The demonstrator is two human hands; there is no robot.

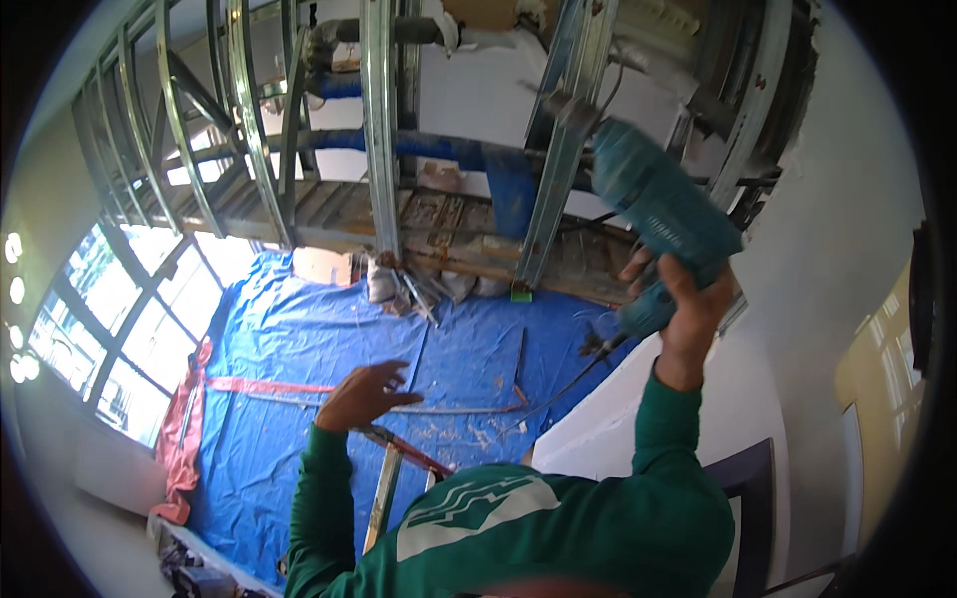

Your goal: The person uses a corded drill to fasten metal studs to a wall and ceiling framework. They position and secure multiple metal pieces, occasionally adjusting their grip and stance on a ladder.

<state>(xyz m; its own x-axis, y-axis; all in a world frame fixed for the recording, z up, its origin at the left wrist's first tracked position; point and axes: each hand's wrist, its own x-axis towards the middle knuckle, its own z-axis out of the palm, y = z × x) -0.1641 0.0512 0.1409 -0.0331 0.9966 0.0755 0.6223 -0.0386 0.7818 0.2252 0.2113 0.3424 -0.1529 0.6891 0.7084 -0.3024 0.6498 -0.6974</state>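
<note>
My right hand (691, 317) is wrapped around the handle of a teal corded drill (658, 199), raised at the right. The drill is tilted, with its metal chuck (572, 112) and thin bit pointing up and left, close to an upright metal stud (564, 149). Whether the bit touches anything cannot be made out. From the handle's base a dark cord (568, 384) hangs toward the floor. My left hand (364, 396) is held out empty, fingers apart and slightly bent, above the top of a ladder (384, 488).
Metal studs (379, 130) frame an opening with pipes (439, 148) behind it. Blue tarp (299, 339) covers the floor far below, with scraps of metal (419, 294) and red sheeting (189, 448). A white wall (797, 279) is at right, windows (130, 309) at left.
</note>
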